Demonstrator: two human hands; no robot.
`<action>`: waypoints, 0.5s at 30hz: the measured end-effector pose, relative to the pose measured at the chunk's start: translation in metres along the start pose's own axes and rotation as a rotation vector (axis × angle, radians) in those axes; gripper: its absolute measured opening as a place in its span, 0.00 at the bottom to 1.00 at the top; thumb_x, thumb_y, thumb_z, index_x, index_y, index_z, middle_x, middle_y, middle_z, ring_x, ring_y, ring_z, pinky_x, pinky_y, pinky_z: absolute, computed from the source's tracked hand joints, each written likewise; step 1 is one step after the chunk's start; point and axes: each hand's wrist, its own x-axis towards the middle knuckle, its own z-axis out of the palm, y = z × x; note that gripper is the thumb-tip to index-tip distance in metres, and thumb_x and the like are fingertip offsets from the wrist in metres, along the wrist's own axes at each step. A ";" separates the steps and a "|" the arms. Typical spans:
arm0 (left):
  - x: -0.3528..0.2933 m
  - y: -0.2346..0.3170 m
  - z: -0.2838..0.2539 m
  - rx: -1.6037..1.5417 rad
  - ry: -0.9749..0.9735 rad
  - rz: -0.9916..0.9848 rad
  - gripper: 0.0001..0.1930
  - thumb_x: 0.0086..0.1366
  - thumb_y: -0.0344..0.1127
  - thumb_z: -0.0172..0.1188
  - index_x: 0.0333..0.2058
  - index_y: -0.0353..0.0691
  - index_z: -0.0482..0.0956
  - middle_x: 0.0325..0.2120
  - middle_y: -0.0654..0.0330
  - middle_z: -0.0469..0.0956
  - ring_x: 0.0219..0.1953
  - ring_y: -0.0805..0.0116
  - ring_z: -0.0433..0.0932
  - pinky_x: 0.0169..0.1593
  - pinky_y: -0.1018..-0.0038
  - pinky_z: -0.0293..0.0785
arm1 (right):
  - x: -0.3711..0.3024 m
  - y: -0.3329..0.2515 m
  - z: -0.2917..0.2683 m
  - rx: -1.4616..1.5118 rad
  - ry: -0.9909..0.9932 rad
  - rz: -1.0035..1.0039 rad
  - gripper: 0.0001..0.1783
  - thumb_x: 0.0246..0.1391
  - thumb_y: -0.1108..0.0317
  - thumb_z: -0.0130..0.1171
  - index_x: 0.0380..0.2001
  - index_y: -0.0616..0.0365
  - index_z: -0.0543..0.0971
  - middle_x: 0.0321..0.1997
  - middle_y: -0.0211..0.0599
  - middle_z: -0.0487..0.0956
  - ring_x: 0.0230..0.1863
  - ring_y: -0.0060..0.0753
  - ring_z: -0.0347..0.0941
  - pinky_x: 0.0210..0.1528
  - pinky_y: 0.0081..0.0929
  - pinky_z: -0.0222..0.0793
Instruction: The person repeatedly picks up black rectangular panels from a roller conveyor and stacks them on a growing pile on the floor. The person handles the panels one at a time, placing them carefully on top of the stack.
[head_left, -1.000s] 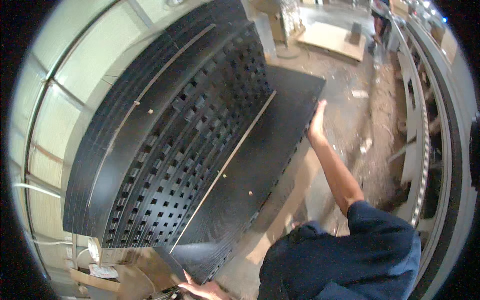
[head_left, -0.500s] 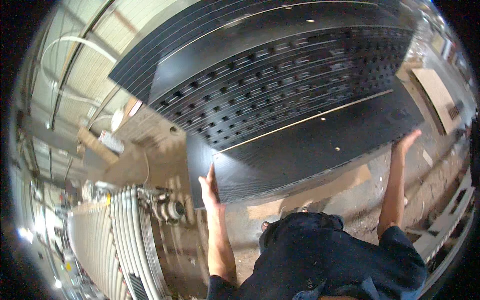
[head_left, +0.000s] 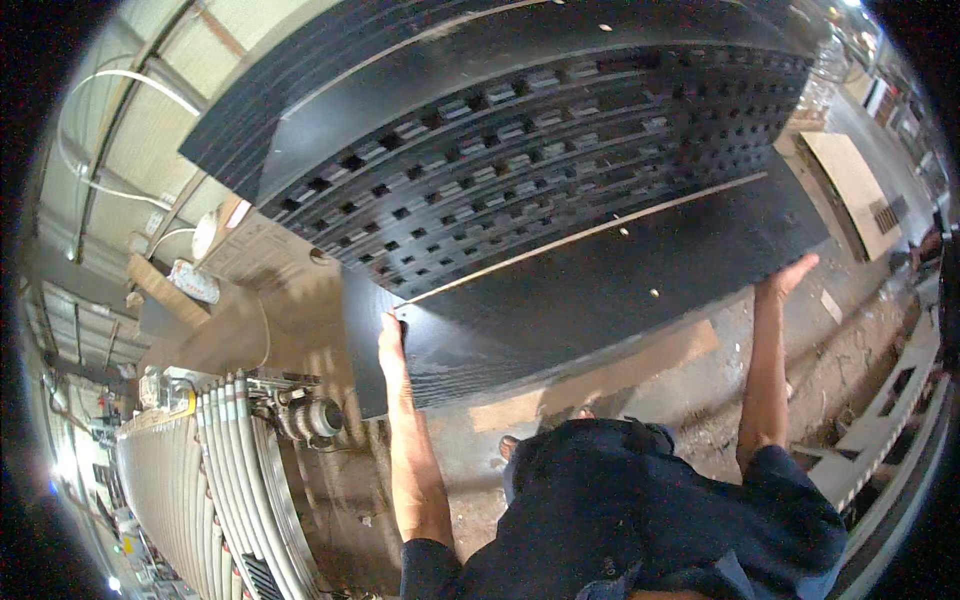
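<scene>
A long black wooden panel (head_left: 560, 285) lies across the space before me, in front of a tall stack of black boards (head_left: 470, 150) whose face shows rows of square notches. A thin pale strip (head_left: 590, 237) runs along the panel's far side, and small light dowel-like pegs stand out of its surface. My left hand (head_left: 395, 345) grips the panel near its left end, with the thumb by the strip's end and the other fingers mostly hidden. At the near right edge, my right hand (head_left: 788, 277) holds the panel, its fingers partly hidden.
Left of me stands a roller conveyor (head_left: 215, 470) with a motor (head_left: 318, 420) at its end. A cardboard sheet (head_left: 600, 375) lies on the floor below the panel. Another flat board (head_left: 850, 195) is at the right, and a light slotted frame (head_left: 880, 430) lies near the right rim.
My left hand has shifted up along the panel toward the strip's end, its thumb now lying flatter. The whole scene has moved slightly left in view. My right hand keeps its place on the edge.
</scene>
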 end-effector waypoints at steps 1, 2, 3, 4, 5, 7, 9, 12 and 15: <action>0.012 -0.008 -0.023 0.031 0.050 -0.022 0.25 0.70 0.60 0.49 0.46 0.42 0.78 0.38 0.63 0.79 0.35 0.67 0.78 0.42 0.68 0.76 | -0.015 0.001 0.021 -0.023 0.018 0.010 0.46 0.64 0.30 0.22 0.66 0.56 0.62 0.67 0.38 0.67 0.66 0.48 0.62 0.69 0.46 0.56; 0.014 -0.007 -0.022 0.051 0.059 0.001 0.30 0.70 0.62 0.46 0.47 0.38 0.78 0.40 0.59 0.79 0.39 0.67 0.78 0.45 0.70 0.74 | -0.015 -0.001 0.022 -0.030 0.012 0.023 0.45 0.64 0.30 0.23 0.67 0.56 0.62 0.67 0.38 0.67 0.67 0.48 0.61 0.69 0.46 0.55; 0.011 -0.007 -0.012 0.073 0.062 0.018 0.34 0.70 0.64 0.44 0.49 0.35 0.78 0.43 0.55 0.79 0.42 0.66 0.78 0.49 0.71 0.73 | -0.012 -0.003 0.014 -0.044 0.011 0.034 0.45 0.64 0.31 0.23 0.67 0.56 0.61 0.68 0.37 0.66 0.67 0.48 0.61 0.69 0.45 0.54; -0.005 0.002 0.010 0.067 0.086 0.055 0.36 0.71 0.64 0.41 0.55 0.34 0.73 0.52 0.53 0.73 0.50 0.65 0.73 0.55 0.70 0.67 | -0.005 0.000 0.006 -0.097 0.020 0.004 0.45 0.64 0.31 0.23 0.67 0.56 0.61 0.69 0.38 0.65 0.68 0.48 0.60 0.70 0.45 0.53; -0.023 0.014 0.030 0.060 0.109 0.099 0.38 0.71 0.64 0.39 0.61 0.34 0.68 0.60 0.51 0.68 0.58 0.63 0.69 0.62 0.70 0.62 | -0.005 0.000 -0.003 -0.146 0.025 -0.026 0.45 0.64 0.30 0.22 0.67 0.56 0.60 0.69 0.38 0.64 0.68 0.48 0.59 0.70 0.45 0.52; -0.034 0.013 0.012 0.016 -0.124 0.223 0.43 0.71 0.67 0.30 0.66 0.30 0.57 0.68 0.49 0.57 0.68 0.57 0.58 0.70 0.66 0.47 | -0.037 -0.003 0.017 -0.109 0.080 -0.002 0.45 0.65 0.32 0.22 0.68 0.56 0.59 0.70 0.40 0.63 0.69 0.48 0.58 0.70 0.45 0.52; -0.055 0.005 0.004 -0.102 -0.019 0.291 0.44 0.71 0.67 0.30 0.64 0.28 0.61 0.65 0.47 0.61 0.67 0.54 0.59 0.70 0.62 0.49 | -0.062 -0.003 0.021 -0.050 -0.013 -0.063 0.44 0.65 0.32 0.22 0.68 0.56 0.59 0.70 0.42 0.63 0.69 0.49 0.58 0.69 0.45 0.53; -0.110 -0.008 0.032 -0.192 0.259 0.490 0.44 0.70 0.68 0.28 0.58 0.29 0.71 0.58 0.47 0.71 0.62 0.54 0.67 0.67 0.57 0.58 | -0.065 0.012 0.025 -0.026 0.010 -0.130 0.41 0.66 0.34 0.24 0.65 0.56 0.63 0.66 0.42 0.66 0.64 0.49 0.63 0.67 0.45 0.57; -0.115 -0.016 0.051 -0.143 0.403 0.572 0.44 0.69 0.70 0.28 0.56 0.31 0.73 0.56 0.48 0.73 0.59 0.55 0.70 0.65 0.57 0.61 | -0.060 0.036 0.023 0.003 0.008 -0.086 0.39 0.66 0.35 0.27 0.63 0.56 0.65 0.64 0.42 0.69 0.62 0.48 0.65 0.65 0.45 0.59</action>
